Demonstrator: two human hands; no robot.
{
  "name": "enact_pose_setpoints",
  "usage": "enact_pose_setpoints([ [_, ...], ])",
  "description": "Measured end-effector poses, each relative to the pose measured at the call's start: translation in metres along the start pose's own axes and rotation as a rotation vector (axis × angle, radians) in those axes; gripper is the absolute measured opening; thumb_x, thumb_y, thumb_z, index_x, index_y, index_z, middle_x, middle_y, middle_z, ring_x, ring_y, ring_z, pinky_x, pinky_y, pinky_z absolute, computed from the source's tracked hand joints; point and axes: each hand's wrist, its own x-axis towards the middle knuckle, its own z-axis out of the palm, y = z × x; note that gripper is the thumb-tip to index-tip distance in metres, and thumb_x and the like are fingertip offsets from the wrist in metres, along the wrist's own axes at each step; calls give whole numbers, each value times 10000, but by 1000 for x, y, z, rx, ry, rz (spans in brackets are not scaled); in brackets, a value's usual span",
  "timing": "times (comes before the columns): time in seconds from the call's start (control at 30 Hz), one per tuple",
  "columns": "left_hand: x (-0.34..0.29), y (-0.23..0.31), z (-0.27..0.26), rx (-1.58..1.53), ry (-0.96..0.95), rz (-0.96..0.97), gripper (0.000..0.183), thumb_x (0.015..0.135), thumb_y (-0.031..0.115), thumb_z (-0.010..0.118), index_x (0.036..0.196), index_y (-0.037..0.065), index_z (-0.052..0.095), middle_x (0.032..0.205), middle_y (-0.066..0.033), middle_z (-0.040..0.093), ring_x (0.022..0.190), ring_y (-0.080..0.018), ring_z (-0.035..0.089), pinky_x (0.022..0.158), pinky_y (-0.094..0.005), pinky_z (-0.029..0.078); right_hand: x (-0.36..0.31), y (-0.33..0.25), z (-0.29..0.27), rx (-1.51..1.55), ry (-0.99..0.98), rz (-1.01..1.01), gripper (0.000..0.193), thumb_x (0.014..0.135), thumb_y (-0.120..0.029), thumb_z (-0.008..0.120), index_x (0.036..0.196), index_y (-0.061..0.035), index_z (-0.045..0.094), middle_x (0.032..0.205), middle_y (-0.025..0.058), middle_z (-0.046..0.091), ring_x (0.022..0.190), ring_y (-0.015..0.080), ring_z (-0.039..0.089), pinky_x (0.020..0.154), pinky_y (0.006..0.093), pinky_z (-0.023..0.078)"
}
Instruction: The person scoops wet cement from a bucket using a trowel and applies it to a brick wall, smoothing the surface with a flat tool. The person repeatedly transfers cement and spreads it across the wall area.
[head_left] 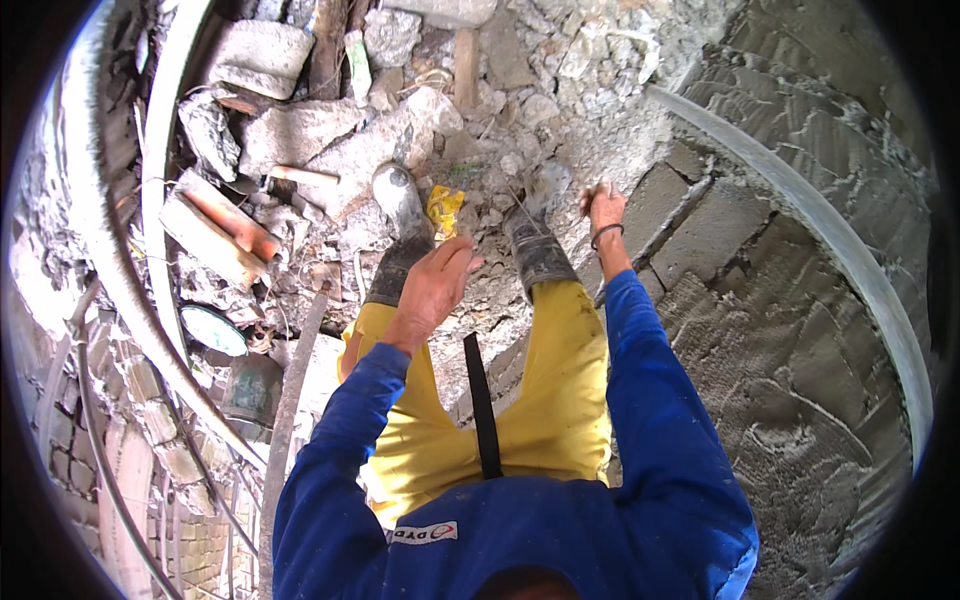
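My left hand (pixel 436 288) hovers over my left boot (pixel 402 205), its back facing up. Its fingers are loosely bent and a little apart, with nothing visible in them. On the other side my right hand (pixel 604 208) is held out beside my right boot (pixel 540 245), close to the bricks at the right. Its fingers are curled in, and no object shows in them. A dark band (pixel 606 231) circles that wrist. A crumpled yellow wrapper (pixel 444 208) lies on the rubble between my boots.
Broken concrete (pixel 262 55) and orange brick pieces (pixel 230 215) litter the ground. Pale curved pipes (pixel 110 240) run along the left, near a long bar (pixel 296 400) and a dark bucket (pixel 252 388). A mortar-smeared brick surface (pixel 760 330) and another curved pipe (pixel 835 225) lie right.
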Motion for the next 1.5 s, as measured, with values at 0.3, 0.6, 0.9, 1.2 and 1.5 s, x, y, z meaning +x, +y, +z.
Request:
enact_pose_setpoints([
  [0.3,-26,81,-104,-247,110,-190,93,948,36,587,1002,0,653,1044,-161,692,886,-327,690,771,-367,556,-111,-91,-12,364,-16,438,319,1036,-295,431,759,-143,393,581,-3,310,425,134,276,375,313,222],
  [0.6,-59,133,-239,-180,213,-30,72,939,28,603,961,-9,661,980,-139,701,856,-290,699,747,-348,553,-253,-193,-29,270,116,166,332,1033,-341,486,762,-159,426,501,-40,315,360,125,336,305,303,276],
  [0.9,-104,176,-373,-291,447,69,268,1041,170,469,895,-22,584,934,-161,717,838,-229,699,735,-336,543,-393,-353,10,90,-65,-318,435,1030,-429,502,706,-166,380,531,-64,300,385,82,317,337,284,255],
  [1.2,-104,220,-515,-362,852,253,342,1087,199,373,924,-53,536,950,-208,667,841,-278,713,800,-376,576,-459,-509,68,-194,-246,-495,358,1040,-325,471,749,-123,416,562,-44,312,402,84,299,346,287,248],
  [1.5,-61,229,-608,-220,830,374,330,1071,196,451,1119,-68,644,1073,-162,706,1033,-231,690,951,-328,525,-433,-574,137,-153,-727,-182,342,1058,-277,424,1187,21,530,1062,257,637,928,384,695,746,438,624],
])
